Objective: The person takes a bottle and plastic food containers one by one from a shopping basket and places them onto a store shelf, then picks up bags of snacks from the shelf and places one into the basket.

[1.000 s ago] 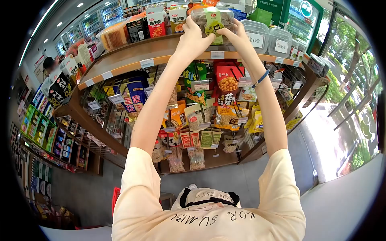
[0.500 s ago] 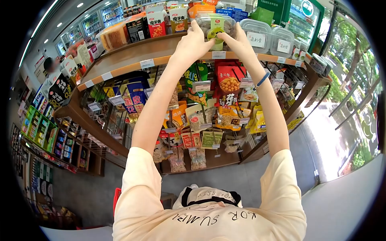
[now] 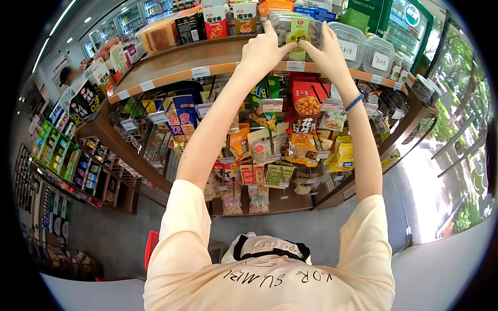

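Observation:
A clear plastic box with a green label (image 3: 300,32) rests on the top shelf (image 3: 174,65), near its front edge. My left hand (image 3: 263,52) grips its left side, and my right hand (image 3: 327,54) grips its right side. Both thumbs meet at the lower front of the label. The box's contents look dark and rounded. Just right of it are a clear tub with a white label (image 3: 348,47) and a second, smaller tub (image 3: 378,58). To the left stand a white-and-orange carton (image 3: 245,19) and a red-and-white carton (image 3: 215,23).
Below the shelf hang snack bags, among them a red bag (image 3: 307,103) and a blue bag (image 3: 182,115). Packaged bread (image 3: 158,35) sits at the shelf's left. A person (image 3: 66,78) is at the far left. A red basket (image 3: 151,246) is low on the left.
The box has come down onto the shelf from a slightly raised position, with both hands still on it. The view has shifted, so the shelf appears farther right.

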Demonstrator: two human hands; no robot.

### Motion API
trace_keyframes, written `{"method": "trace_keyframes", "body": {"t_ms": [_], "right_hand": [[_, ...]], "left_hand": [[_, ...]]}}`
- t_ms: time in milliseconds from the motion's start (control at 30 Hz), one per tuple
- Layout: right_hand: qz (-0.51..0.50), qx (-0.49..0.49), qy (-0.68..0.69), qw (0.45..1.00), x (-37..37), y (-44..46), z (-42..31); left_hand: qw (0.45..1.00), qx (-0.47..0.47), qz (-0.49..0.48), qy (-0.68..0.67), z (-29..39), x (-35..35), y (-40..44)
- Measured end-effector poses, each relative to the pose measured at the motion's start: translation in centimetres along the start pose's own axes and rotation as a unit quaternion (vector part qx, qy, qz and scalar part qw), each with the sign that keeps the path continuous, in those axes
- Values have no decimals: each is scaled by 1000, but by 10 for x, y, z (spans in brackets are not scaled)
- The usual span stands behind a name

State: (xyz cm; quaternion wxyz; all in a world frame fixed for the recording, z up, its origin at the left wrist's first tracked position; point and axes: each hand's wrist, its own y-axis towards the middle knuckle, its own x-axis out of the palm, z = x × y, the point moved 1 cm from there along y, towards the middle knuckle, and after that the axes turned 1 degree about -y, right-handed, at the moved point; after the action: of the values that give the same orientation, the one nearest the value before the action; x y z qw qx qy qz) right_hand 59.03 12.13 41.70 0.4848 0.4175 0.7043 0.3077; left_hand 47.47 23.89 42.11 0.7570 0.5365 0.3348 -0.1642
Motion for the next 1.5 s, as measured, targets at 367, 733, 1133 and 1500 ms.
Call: {"method": "trace_keyframes", "body": {"t_ms": [367,733,1133,1500], "right_hand": [[25,4,74,997,-1,4,16],[-224,-111,319,914,-23,-108,-111],[-826,174,3,536,74,-568,88],[-643,576,220,454,-8,-711,87]], "left_hand": [[996,-80,-23,7,13,-18,-15],[873,-278,127,-380,-29,-64,-277],[678,-565,-52,-467,73,9,-580],[847,-325,-389,-161,141,29,-539]]}}
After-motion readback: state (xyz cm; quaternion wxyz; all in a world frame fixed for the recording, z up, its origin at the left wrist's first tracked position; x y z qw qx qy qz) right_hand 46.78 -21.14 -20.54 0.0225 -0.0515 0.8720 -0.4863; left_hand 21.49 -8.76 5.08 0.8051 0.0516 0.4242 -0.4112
